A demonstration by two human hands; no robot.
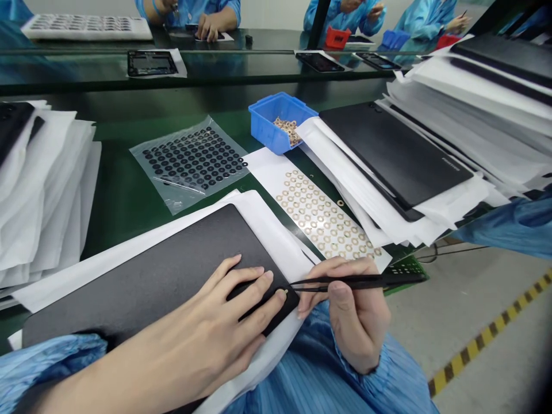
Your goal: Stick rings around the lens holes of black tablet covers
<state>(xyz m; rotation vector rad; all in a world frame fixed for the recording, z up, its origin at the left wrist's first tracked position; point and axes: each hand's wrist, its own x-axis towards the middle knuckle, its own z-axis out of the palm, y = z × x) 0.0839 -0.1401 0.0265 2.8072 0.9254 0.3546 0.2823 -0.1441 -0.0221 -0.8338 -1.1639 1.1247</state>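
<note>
A black tablet back cover [172, 264] lies on white paper sheets [267, 230] in front of me. My left hand [215, 322] rests on it with fingers stretched out, one fingertip at a small ring-shaped piece [283, 291] by the cover's right corner. Black tweezers [357, 282] are gripped in my right hand [349, 310], their tips beside that corner. Whether the tips touch anything is too small to tell. Beyond my right hand lies a white sheet of gold-coloured ring stickers [317, 213]. A clear sheet of black ring stickers [198, 155] sits farther left.
A blue bin [263, 123] holds many small rings. Stacked covers with paper between them stand at right [397, 149] and left [52, 184]. Across the dark green bench [116, 201], a raised ledge carries device frames [150, 63]. Co-workers in blue sleeves [198, 11] work opposite.
</note>
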